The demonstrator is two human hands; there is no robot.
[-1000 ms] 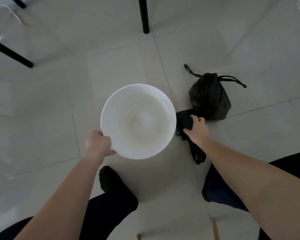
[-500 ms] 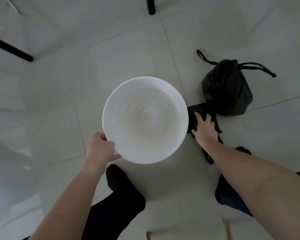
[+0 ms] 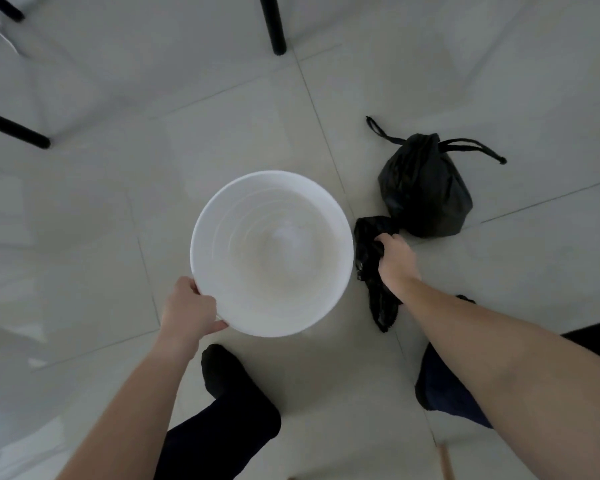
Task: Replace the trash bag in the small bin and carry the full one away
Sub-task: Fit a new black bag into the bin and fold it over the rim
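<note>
- The left hand [image 3: 187, 308] grips the bin [image 3: 229, 271] at the near-left part of its rim, with fingers and thumb curled round the edge.
- The bin is white, round and upright on the floor [image 3: 222, 133], between the two hands. Its pale inside shows down to the bottom.
- The right hand [image 3: 397, 263] is closed on a limp bag [image 3: 368, 244], which is black and crumpled. The fingers are curled into its upper part and the back of the hand faces up.
- The limp bag lies on the floor just beside the bin's right wall, to the left of the right hand and under it. Its tail runs back toward the person beneath the wrist.
- The full bag [image 3: 426, 192] is black and bulging and stands on the floor just beyond the right hand. Whether it touches the limp bag cannot be told.
- Its mouth is drawn tight, and its drawstrings [image 3: 475, 147] stick out to either side at the top.
- One black table leg [image 3: 272, 26] stands well beyond the bin, and another [image 3: 13, 128] slants far out past the left hand.
- A foot in a black sock [image 3: 229, 379] rests near the left wrist, on the person's side of the bin.
- A dark trouser leg [image 3: 444, 386] shows under the right forearm.
</note>
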